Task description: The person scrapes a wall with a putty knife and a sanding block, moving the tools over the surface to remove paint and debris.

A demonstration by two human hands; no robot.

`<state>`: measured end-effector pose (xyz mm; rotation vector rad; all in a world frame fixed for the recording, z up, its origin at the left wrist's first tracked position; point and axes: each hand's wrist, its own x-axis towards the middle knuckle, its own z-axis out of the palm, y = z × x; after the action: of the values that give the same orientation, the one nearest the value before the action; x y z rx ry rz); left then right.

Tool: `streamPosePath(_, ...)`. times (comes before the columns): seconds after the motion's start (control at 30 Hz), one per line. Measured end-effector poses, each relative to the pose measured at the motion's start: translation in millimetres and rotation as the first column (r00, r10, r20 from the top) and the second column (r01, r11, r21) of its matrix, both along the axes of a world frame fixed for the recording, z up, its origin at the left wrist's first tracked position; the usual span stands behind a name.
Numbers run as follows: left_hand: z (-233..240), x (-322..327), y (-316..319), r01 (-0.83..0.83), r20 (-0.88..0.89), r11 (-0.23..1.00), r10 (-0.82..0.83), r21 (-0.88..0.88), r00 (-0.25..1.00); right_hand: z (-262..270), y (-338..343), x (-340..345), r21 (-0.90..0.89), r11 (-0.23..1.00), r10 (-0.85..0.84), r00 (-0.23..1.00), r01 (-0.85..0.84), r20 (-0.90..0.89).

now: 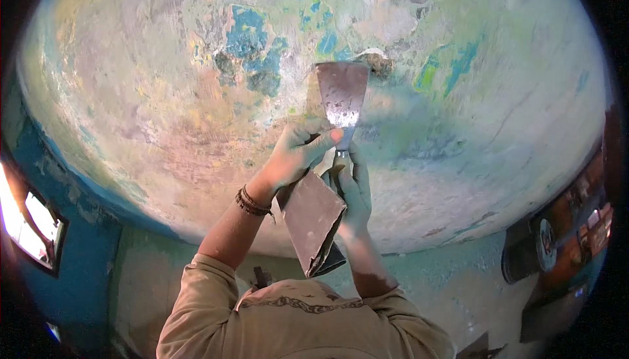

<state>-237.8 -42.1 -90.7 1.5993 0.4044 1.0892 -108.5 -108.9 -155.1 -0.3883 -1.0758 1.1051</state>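
Note:
My right hand [356,192] is wrapped around the handle of a putty knife [342,91], whose broad, spotted metal blade points up the picture. The blade's edge lies over a patchy plaster surface [196,147]; I cannot tell whether it touches. My left hand [302,150] has its thumb on the lower blade, near the metal collar. A folded grey-brown sheet [314,216], apparently sandpaper, hangs from beneath my left hand, with a dark inner side showing at its lower fold. It covers part of my right palm.
Blue paint patches [248,32] and a rough broken hole [381,63] mark the plaster near the blade. At left, a bright window [37,226] breaks a blue wall [88,256]. A fan-like round object [546,245] and shelves [592,233] stand at right.

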Motion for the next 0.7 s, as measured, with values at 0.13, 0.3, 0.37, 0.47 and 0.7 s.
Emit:
streamPosePath(0.13,14.8,10.0,6.5,-0.017,0.026,0.998,0.015,0.061,1.000,3.9,12.4,-9.0,0.027,0.986,-0.162,0.983,0.164,-0.084)
streamPosePath(0.3,9.1,21.5,17.6,-0.043,-0.043,0.992,0.049,0.120,0.998,11.3,17.5,-16.7,-0.007,0.969,-0.246,0.959,0.248,-0.143)
streamPosePath(0.37,10.1,22.8,14.7,-0.013,0.056,0.999,0.016,-0.045,0.998,8.6,18.5,-15.8,0.011,0.976,-0.217,0.972,0.219,-0.089)
streamPosePath(0.47,21.7,22.7,11.2,0.008,0.061,0.997,-0.003,-0.077,0.998,5.8,21.2,-12.5,-0.010,0.957,-0.290,0.957,0.290,-0.032)
streamPosePath(0.7,12.2,-17.4,5.5,-0.166,0.003,0.986,0.166,0.028,0.986,24.5,5.2,-26.2,0.070,0.986,-0.157,0.984,0.151,0.086)
